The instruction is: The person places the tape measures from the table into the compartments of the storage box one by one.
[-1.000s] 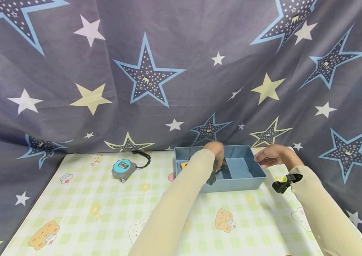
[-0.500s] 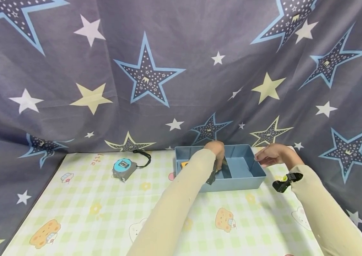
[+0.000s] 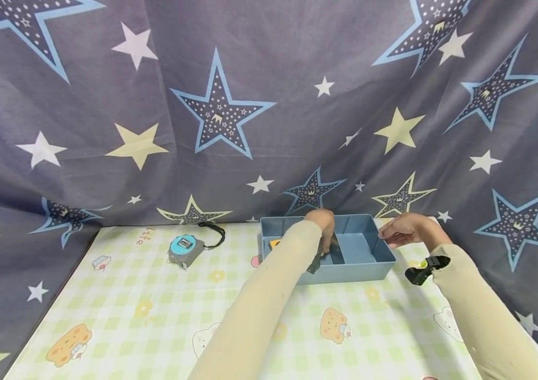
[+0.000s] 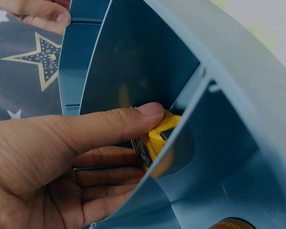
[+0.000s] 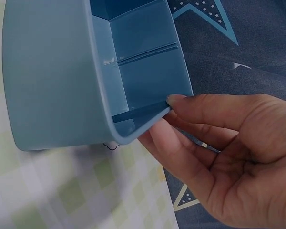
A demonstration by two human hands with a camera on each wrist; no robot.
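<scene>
A long blue divided box (image 3: 349,273) stands at the back of the table. My left hand (image 3: 322,226) reaches down into its middle compartment, between two dividers. In the left wrist view, its thumb and fingers pinch a yellow-and-black tape measure (image 4: 157,138), partly hidden behind a translucent-looking divider (image 4: 181,131). My right hand (image 5: 233,148) pinches the rim at the box's right end, thumb on the inside edge and fingers outside. Another yellow thing (image 3: 274,244) shows in the left compartment, mostly covered by my left sleeve.
A grey-and-blue tape measure (image 3: 185,250) with a black wrist strap (image 3: 214,235) lies on the table left of the box. The right compartment's floor (image 3: 356,248) shows bare. A starry curtain (image 3: 269,105) hangs directly behind the table (image 3: 164,316).
Both hands keep their places at the box, and the box stays where it was. The whole head view has shifted very slightly.
</scene>
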